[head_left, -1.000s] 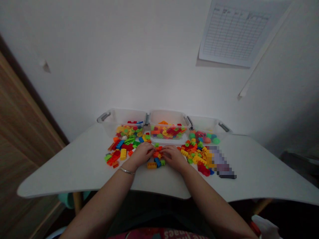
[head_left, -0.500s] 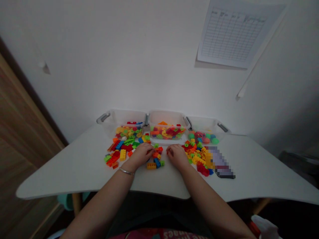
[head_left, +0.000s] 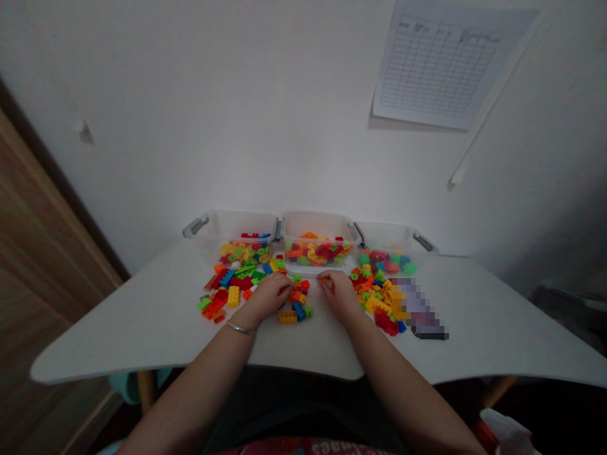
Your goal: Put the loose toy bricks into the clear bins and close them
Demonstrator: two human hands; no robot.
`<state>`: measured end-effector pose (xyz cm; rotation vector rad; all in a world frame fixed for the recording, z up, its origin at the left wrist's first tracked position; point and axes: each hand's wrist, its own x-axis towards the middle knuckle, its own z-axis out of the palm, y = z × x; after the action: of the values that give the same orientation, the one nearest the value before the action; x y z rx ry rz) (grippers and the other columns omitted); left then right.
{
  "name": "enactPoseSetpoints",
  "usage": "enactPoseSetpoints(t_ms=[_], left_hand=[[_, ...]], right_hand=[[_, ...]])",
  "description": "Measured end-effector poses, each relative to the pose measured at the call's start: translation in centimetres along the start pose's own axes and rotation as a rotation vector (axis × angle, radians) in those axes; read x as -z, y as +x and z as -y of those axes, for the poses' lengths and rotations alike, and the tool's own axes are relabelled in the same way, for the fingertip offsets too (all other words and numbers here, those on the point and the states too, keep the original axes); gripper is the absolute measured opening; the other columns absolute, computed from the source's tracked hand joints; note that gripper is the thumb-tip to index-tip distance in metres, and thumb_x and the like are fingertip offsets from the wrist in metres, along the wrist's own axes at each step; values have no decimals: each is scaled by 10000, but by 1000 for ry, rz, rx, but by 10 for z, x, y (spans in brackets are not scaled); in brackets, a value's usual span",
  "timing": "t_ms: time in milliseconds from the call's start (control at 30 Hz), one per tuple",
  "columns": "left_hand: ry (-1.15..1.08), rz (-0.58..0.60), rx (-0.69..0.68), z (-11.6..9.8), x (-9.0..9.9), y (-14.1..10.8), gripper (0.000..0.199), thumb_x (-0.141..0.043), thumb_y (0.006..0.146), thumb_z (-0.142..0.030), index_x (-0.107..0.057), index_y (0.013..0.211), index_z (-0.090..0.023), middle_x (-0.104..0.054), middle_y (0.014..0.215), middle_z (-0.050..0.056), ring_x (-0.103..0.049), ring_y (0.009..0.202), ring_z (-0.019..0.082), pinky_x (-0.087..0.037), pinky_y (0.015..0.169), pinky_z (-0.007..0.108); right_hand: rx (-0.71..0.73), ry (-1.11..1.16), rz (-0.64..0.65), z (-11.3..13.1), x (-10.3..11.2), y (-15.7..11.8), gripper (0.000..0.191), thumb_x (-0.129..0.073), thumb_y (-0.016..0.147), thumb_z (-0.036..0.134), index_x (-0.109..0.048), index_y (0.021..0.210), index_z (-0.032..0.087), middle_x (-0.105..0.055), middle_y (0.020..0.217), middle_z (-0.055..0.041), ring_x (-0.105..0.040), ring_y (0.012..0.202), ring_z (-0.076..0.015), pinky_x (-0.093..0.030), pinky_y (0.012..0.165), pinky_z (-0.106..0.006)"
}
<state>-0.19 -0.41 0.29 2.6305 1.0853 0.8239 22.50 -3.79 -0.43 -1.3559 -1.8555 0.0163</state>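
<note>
1. White wall [head_left: 190, 95] backs a white table [head_left: 118, 322]; one gridded sheet [head_left: 441, 69] hangs at upper right.
2. Red and orange bricks [head_left: 300, 292] lie on the table between the hands, right at the fingertips of the left hand [head_left: 271, 295]; its fingers curl inward, but I cannot tell whether they grasp one.
3. Thumb and fingers of the right hand [head_left: 339, 295] bend toward each other, apart from those bricks; whether they pinch anything, I cannot tell.
4. Three clear bins [head_left: 320, 222] stand side by side: left and middle hold mixed coloured pieces [head_left: 322, 251], the right one includes round green balls [head_left: 409, 268].
5. Nearest the person: one yellow brick [head_left: 288, 317], one blue brick [head_left: 298, 310], one green piece [head_left: 309, 311].
6. Two piles, left pile [head_left: 217, 302] and right pile [head_left: 378, 303], overlap too much for counting.
</note>
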Motion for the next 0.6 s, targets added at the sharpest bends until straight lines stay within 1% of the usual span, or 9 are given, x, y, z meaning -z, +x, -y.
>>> enactPoseSetpoints(t_ms=[67, 167, 200, 267, 333, 433, 500, 600], left_hand=[[6, 11, -1, -1, 1, 0, 210, -512, 921, -206, -716, 892, -166, -722, 903, 76, -618, 897, 203, -461, 843, 326], [16, 29, 1, -3, 3, 1, 215, -508, 924, -215, -715, 889, -169, -719, 896, 71, -617, 884, 199, -461, 832, 323], [13, 27, 3, -3, 4, 1, 217, -507, 925, -220, -715, 886, -170, -717, 894, 71, -615, 886, 198, -461, 833, 324], [-4, 19, 4, -4, 4, 1, 222, -504, 926, -226, -713, 876, -170, -713, 887, 71, -610, 891, 197, -463, 837, 324], [-12, 14, 5, -3, 4, 0, 225, -504, 924, -225, -711, 856, -167, -709, 871, 72, -609, 882, 195, -467, 832, 321], [4, 18, 3, -2, 4, 0, 231, -497, 927, -218, -714, 869, -163, -714, 880, 77, -613, 874, 196, -471, 823, 322], [7, 17, 2, -1, 4, 0, 225, -499, 929, -219, -716, 899, -167, -721, 901, 75, -616, 877, 196, -470, 823, 322], [1, 6, 2, -1, 3, -1, 208, -513, 924, -220, -717, 913, -182, -722, 910, 66, -619, 889, 194, -467, 830, 317]], right_hand=[[37, 64, -154, -3, 6, 7, 117, -541, 863, 206, -631, 939, 204, -704, 978, -83, -626, 935, -224, -491, 866, -379], [45, 92, -440, -2, 24, 24, 136, -542, 875, 278, -620, 959, 206, -700, 978, -76, -620, 952, -222, -482, 892, -391], [30, 90, -508, -2, 31, 31, 141, -544, 878, 296, -619, 961, 209, -698, 986, -71, -615, 963, -220, -475, 906, -394], [22, 98, -573, -1, 45, 45, 142, -522, 890, 292, -617, 954, 208, -697, 1006, -71, -612, 981, -214, -463, 929, -394], [-1, 78, -584, -3, 56, 59, 162, -502, 888, 277, -625, 960, 200, -697, 1009, -80, -608, 988, -219, -459, 929, -394], [-51, 21, -517, -8, 62, 74, 194, -479, 877, 240, -652, 950, 192, -703, 1029, -94, -610, 1003, -227, -441, 961, -402], [-70, -3, -436, -12, 60, 79, 213, -478, 864, 222, -672, 942, 189, -709, 1035, -95, -616, 1000, -232, -433, 981, -417], [-62, 5, -336, -17, 51, 80, 230, -479, 845, 202, -694, 926, 185, -713, 1045, -93, -619, 1014, -233, -442, 985, -434]])
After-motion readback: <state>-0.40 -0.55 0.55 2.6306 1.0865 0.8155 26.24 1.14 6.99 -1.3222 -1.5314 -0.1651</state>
